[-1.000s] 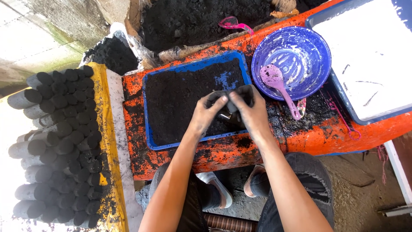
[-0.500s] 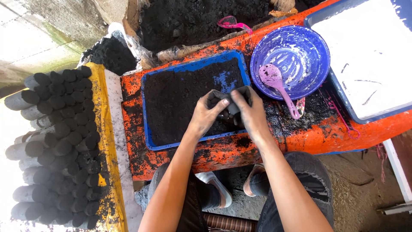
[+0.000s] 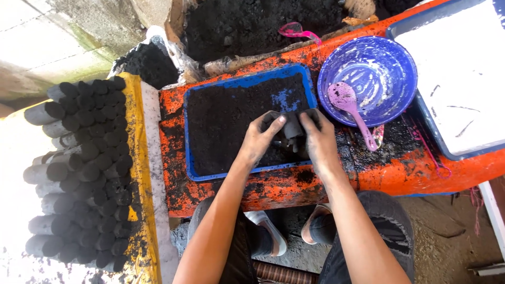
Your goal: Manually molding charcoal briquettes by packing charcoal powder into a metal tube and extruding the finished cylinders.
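- The left hand [image 3: 259, 139] is curling its blackened fingers around the left side of a small black cylinder [image 3: 292, 129], thumb pressing on its top edge.
- The right hand [image 3: 320, 141] is gripping the same cylinder from the right, fingers wrapping over its far side, so both hands are closing on it together.
- The cylinder is sitting between the two hands, low over the near right corner of a blue tray [image 3: 195, 173]; whether it is touching the tray is impossible to tell.
- The tray is lying on an orange table [image 3: 421, 176] and is holding a flat layer of dark soil [image 3: 226, 121], with a bare blue patch showing at its far right.
- Just to the right of the tray, a purple bowl [image 3: 400, 68] smeared with white paste is standing, and a pink spoon [image 3: 351, 109] is leaning in it with its handle pointing toward the near side.
- Farther right, a large tray of white material [image 3: 463, 73] is filling the corner of the view.
- Beyond the table, a heap of dark soil [image 3: 247, 26] is lying with a pink scoop [image 3: 297, 31] resting on it.
- On the left, well apart from the hands, a stack of black cylinders [image 3: 84, 168] is lying on its side, ends facing right, beside a yellow board [image 3: 139, 173].
- On the near side, the person's feet in sandals [image 3: 273, 236] are showing under the table edge.
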